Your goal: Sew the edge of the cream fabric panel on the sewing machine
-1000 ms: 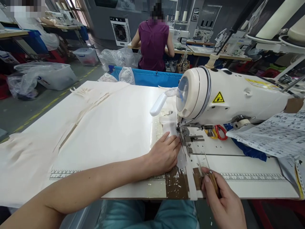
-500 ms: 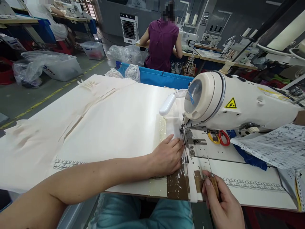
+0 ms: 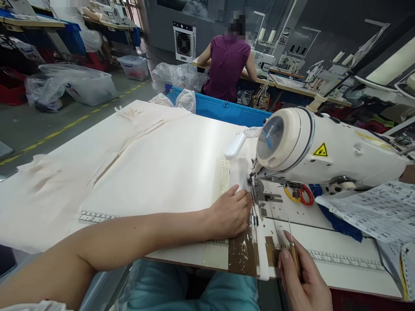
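Observation:
My left hand (image 3: 231,212) lies palm down with its fingers flat on a piece of white fabric (image 3: 239,170), just left of the sewing machine's presser foot (image 3: 250,180). Part of the fabric is hidden beneath it. A narrow white strip (image 3: 262,255) runs along the table past that hand and hangs over the front edge. Lower right, my right hand (image 3: 306,276) is closed around the wooden handle of an awl (image 3: 293,255), its thin metal point upward. The white sewing machine (image 3: 292,138) reaches in from the right, over the needle area.
Pale fabric pieces (image 3: 45,181) lie across the table's left side. Scissors with red and yellow handles (image 3: 305,195) and printed sheets (image 3: 372,207) are to the right. Behind the table hangs a blue cloth bin (image 3: 223,108); a person in purple (image 3: 228,65) sits beyond it.
The view has shifted slightly, moving the machine right and down in the picture. My left hand stays flat on the fabric, and my right hand still grips the awl.

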A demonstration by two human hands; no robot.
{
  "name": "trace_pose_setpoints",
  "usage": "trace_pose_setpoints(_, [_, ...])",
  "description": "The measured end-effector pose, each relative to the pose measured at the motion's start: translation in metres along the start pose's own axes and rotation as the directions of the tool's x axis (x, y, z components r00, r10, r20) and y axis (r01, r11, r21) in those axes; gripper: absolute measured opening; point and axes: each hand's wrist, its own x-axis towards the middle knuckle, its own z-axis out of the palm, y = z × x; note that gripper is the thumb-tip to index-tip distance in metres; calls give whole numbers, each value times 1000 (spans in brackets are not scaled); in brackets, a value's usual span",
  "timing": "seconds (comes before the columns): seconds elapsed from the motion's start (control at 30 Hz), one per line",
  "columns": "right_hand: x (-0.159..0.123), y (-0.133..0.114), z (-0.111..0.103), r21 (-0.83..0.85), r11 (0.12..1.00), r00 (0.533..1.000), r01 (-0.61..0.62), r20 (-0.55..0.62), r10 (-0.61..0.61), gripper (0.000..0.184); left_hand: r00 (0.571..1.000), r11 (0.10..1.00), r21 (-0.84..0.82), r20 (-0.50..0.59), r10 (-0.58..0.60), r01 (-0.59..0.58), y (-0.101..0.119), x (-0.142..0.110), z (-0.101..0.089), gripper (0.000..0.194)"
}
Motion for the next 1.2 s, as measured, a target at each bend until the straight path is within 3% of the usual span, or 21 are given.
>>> trace_pose_setpoints(0.1, [-8, -13, 4, 98, 986, 991, -133, 1, 133, 61, 999, 1000, 17, -50, -4, 4, -3, 1, 4, 43])
trace_pose_setpoints(0.17, [-12, -20, 8, 113, 987, 991, -118, -48, 124, 52, 997, 1000, 18, -71, -11, 13, -5, 2, 7, 43])
trace_pose_setpoints(0.27, [-10, -20, 13, 38, 999, 997, 33, -77, -30, 34, 997, 999, 0, -65, -36, 36, -8, 4, 10, 42])
trace_pose_setpoints(0.33, [-3, -18, 17, -38, 979, 980, 200, -11, -200, 27, 997, 998, -28, -51, -57, 56, -11, 6, 10, 41])
trace_pose_setpoints(0.47, [13, -21, 31, -124, 835, 841, 536, 171, -514, 25, 996, 992, -86, -9, -93, 92, -17, 10, 7, 34])
trace_pose_setpoints(0.6, [25, -30, 49, -291, 660, 718, 693, 200, -667, 25, 996, 991, -105, 29, -79, 82, -21, 13, 6, 28])
trace_pose_setpoints(0.77, [31, -32, 59, -467, 539, 679, 701, 207, -705, 29, 997, 994, -87, 18, -70, 72, -22, 13, 8, 28])
trace_pose_setpoints(1.2, [33, -33, 65, -589, 461, 675, 664, 207, -708, 36, 994, 988, -115, 38, -100, 103, -24, 14, 8, 29])
